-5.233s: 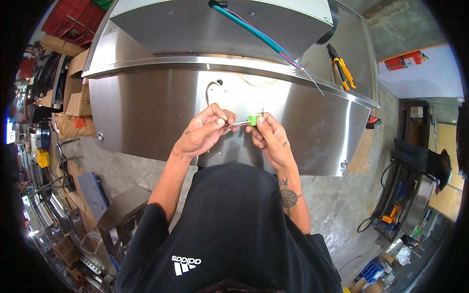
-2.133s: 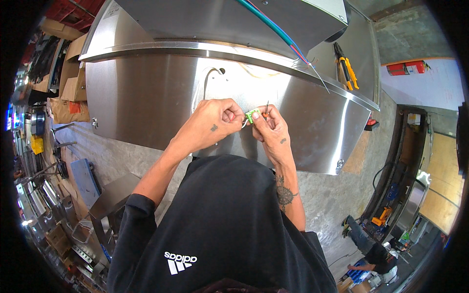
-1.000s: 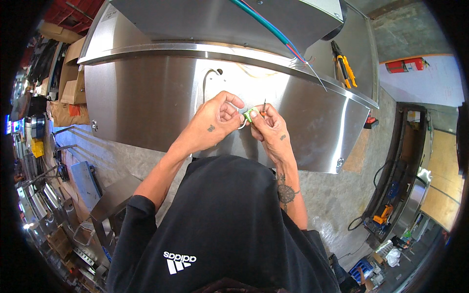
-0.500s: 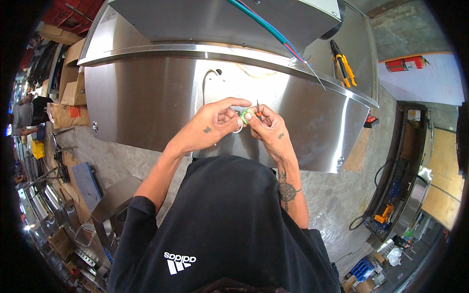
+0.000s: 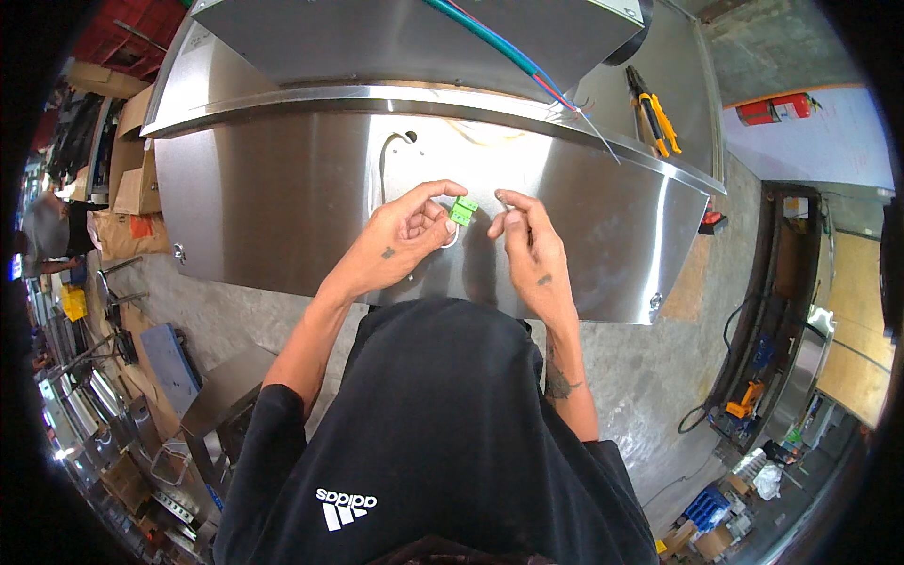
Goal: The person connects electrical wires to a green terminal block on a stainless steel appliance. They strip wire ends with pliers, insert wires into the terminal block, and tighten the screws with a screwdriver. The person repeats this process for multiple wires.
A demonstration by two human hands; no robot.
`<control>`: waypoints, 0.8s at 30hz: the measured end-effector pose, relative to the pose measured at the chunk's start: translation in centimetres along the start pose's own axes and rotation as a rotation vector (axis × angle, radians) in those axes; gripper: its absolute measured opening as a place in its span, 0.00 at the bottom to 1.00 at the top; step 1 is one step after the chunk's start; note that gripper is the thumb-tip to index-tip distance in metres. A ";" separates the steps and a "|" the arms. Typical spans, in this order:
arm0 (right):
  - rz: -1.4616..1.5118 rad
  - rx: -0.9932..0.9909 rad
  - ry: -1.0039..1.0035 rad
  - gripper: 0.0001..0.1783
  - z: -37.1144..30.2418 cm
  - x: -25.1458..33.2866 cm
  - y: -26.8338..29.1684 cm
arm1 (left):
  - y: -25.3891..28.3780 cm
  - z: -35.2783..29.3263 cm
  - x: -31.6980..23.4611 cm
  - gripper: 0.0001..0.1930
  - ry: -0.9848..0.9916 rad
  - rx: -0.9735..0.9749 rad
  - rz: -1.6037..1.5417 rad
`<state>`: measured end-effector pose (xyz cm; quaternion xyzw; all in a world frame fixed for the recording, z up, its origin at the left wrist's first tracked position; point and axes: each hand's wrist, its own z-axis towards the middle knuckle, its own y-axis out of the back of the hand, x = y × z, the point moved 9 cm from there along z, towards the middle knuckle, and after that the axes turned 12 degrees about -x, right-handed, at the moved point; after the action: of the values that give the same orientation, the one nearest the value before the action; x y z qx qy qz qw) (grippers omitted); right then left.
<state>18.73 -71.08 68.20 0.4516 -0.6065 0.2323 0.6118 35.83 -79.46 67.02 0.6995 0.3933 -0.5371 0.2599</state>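
Observation:
My left hand (image 5: 407,231) pinches a small green terminal block connector (image 5: 462,210) between thumb and fingertips. A white cable (image 5: 452,239) loops just below the connector at my thumb. To the right, apart from the connector, my right hand (image 5: 530,240) is raised with its fingers curled and pressed together. A small dark thing shows at its fingertips, too little of it to name. Both hands are above the front of a stainless steel panel (image 5: 282,198), where a pale cable (image 5: 384,155) comes out of a round hole.
Pliers with yellow and black handles (image 5: 662,127) lie on the steel ledge at the right. A teal cable with bare thin wires (image 5: 508,47) hangs over a grey metal box (image 5: 377,47). Cardboard boxes (image 5: 137,188) stand at the left, a red fire extinguisher (image 5: 774,110) far right.
My right hand has come away from the green connector toward the right. The connector now shows more fully in my left hand. The small orange-and-black tool by my right fingers no longer shows clearly.

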 end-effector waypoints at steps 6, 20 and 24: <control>-0.213 -0.015 0.281 0.11 -2.6 3.2 0.3 | -0.4 -0.1 -0.3 0.22 0.008 -0.003 0.030; -0.328 -0.089 0.605 0.10 -2.7 5.9 0.0 | -0.3 -0.2 -1.4 0.22 -0.095 -0.055 0.234; -0.414 -0.083 0.652 0.11 -3.1 6.6 -0.3 | -0.6 -0.4 -2.6 0.22 -0.185 -0.091 0.316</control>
<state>21.65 -70.38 74.89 0.4418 -0.2851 0.2106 0.8241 35.30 -79.52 69.66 0.6876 0.2768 -0.5333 0.4076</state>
